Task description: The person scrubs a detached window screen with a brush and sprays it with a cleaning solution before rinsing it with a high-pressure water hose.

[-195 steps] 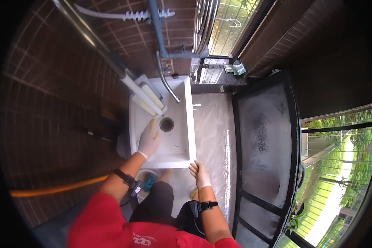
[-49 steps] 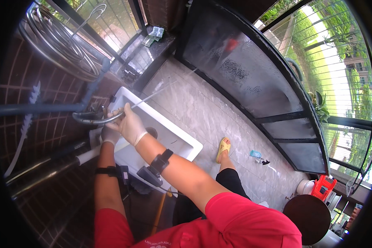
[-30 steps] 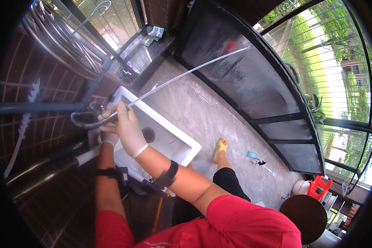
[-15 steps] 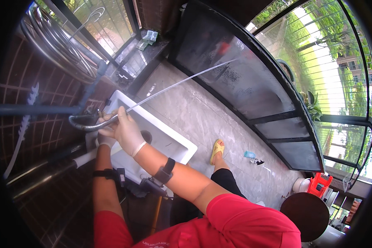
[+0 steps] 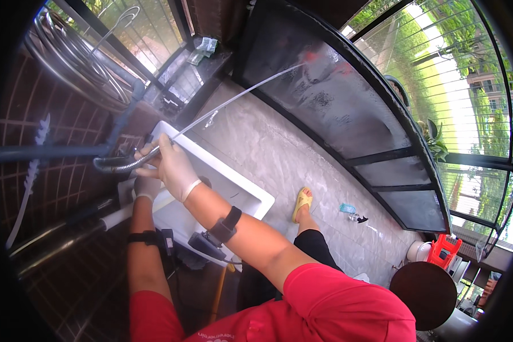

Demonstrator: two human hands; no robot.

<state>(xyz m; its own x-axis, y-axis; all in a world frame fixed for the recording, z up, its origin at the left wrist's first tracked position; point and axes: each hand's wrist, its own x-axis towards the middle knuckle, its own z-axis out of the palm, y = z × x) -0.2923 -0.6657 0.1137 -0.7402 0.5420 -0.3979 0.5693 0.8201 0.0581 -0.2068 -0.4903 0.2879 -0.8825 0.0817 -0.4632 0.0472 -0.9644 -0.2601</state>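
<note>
My right hand (image 5: 175, 166), in a thin pale glove, is closed around the end of a flexible metal hose (image 5: 115, 166) above a white basin (image 5: 255, 192). From that end a thin jet of water (image 5: 233, 100) runs up and away to the right, meeting a large dark-framed glass panel (image 5: 336, 108). The panel is wet and streaked, with red reflections on it. Just below and left of the right hand is my gloved left hand (image 5: 147, 187), over the basin's left side; its fingers are hidden, so their grip cannot be made out.
Blue-grey pipes (image 5: 51, 153) and a coiled hose (image 5: 77, 62) line the tiled wall at left. Right of the basin, the tiled floor (image 5: 251, 145) holds a blue crumpled item (image 5: 347, 208). A dark round stool (image 5: 423, 296) stands at lower right, beside a red plastic item (image 5: 443, 251).
The jet's far end has moved left and up across the glass panel. My right hand has shifted slightly left and up, still holding the hose.
</note>
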